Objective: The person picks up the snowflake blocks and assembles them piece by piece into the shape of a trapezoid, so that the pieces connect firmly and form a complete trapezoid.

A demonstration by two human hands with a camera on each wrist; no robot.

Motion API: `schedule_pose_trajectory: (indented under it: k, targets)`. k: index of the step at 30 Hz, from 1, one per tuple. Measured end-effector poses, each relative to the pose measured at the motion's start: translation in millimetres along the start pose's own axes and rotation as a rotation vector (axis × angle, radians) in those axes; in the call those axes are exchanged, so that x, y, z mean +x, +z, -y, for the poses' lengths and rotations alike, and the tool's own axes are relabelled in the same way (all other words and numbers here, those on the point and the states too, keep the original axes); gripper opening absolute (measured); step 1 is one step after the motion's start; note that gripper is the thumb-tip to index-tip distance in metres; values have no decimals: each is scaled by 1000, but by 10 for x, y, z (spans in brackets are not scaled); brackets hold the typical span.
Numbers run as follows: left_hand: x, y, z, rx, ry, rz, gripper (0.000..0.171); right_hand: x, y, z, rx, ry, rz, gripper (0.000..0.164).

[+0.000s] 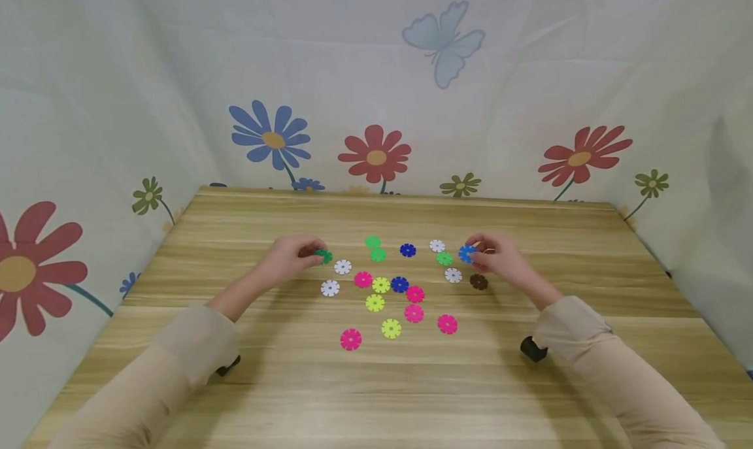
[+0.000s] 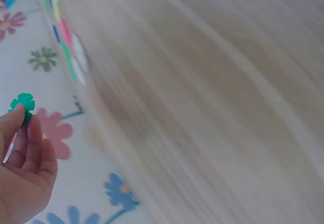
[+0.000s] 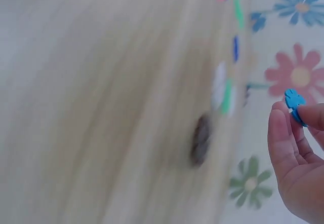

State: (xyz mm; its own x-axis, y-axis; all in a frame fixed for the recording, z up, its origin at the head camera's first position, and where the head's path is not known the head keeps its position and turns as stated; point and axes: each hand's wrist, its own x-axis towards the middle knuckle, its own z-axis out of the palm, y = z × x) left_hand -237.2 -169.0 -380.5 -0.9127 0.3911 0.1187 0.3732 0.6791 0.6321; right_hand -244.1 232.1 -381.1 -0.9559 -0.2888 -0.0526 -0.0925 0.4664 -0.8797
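Between thumb and fingers, my left hand pinches a dark green notched plastic disc; the left wrist view shows the same green disc raised off the table. On the other side my right hand pinches a light blue notched disc, seen nearly edge-on as the blue disc in the right wrist view. Two white discs lie just right of and below the left hand. Close under the right hand is a brown disc, with a white disc and a bright green disc beside it.
Several pink discs, yellow discs and dark blue discs are scattered over the middle of the wooden table. Behind its far edge hangs a flower-printed cloth. A black wrist device sits under the right sleeve.
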Motion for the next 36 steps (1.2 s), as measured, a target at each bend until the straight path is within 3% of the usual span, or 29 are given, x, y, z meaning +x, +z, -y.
schedule_pose_trajectory:
  k: [5, 12, 19, 28, 36]
  targets:
    - [-5, 47, -222, -7, 62, -47, 14, -35, 144, 227, 80, -47, 25, 25]
    - [-44, 140, -518, -29, 225, -88, 18, -82, 377, 453, 170, -68, 96, 25]
    - [-68, 237, -721, 18, 357, -131, 20, -143, 579, 648, 225, -77, 155, 26]
    - [-72, 349, -855, 34, 417, -149, 9, -184, 748, 762, 253, -50, 179, 27]
    - [-70, 407, -905, 69, 473, -176, 11, -186, 826, 783, 312, -43, 216, 26]
